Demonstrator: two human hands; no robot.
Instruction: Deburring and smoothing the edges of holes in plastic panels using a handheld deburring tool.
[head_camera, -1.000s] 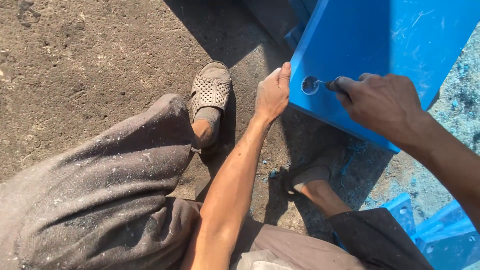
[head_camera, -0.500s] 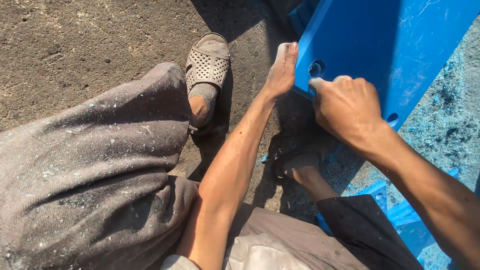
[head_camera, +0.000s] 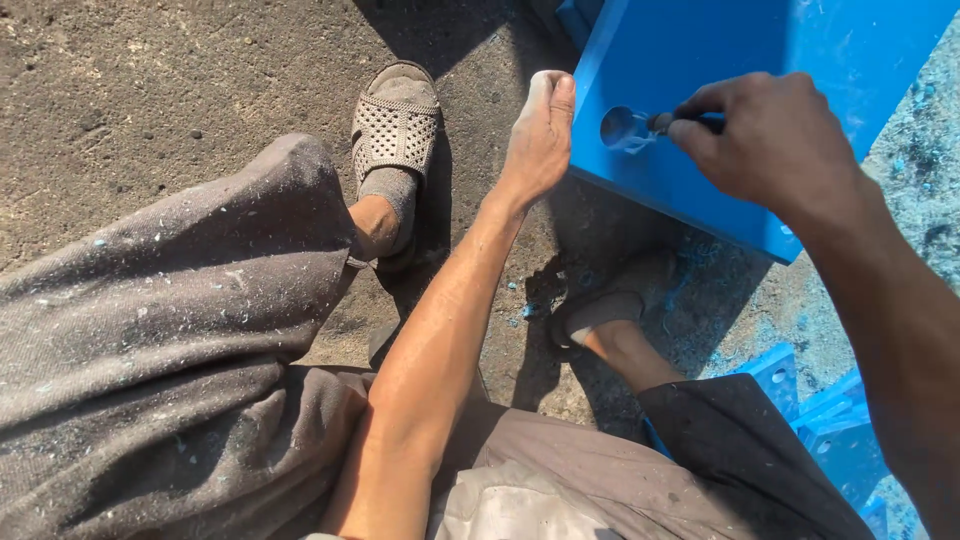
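Note:
A large blue plastic panel (head_camera: 740, 60) leans at the upper right, with a round hole (head_camera: 619, 127) near its left edge. My left hand (head_camera: 540, 135) grips that left edge, fingers curled over it. My right hand (head_camera: 770, 140) holds a small dark tool (head_camera: 668, 122) whose tip sits at the rim of the hole, where pale blue shavings curl out. Most of the tool is hidden inside the hand.
I sit low over rough grey ground (head_camera: 150, 90). My left foot wears a perforated grey slipper (head_camera: 395, 125); my right foot (head_camera: 610, 315) rests under the panel. More blue plastic pieces (head_camera: 820, 420) lie at the lower right, with blue shavings scattered around.
My right hand drew back from covering the hole to its right side, so the hole and the tool tip now show. My left hand stayed on the panel's edge.

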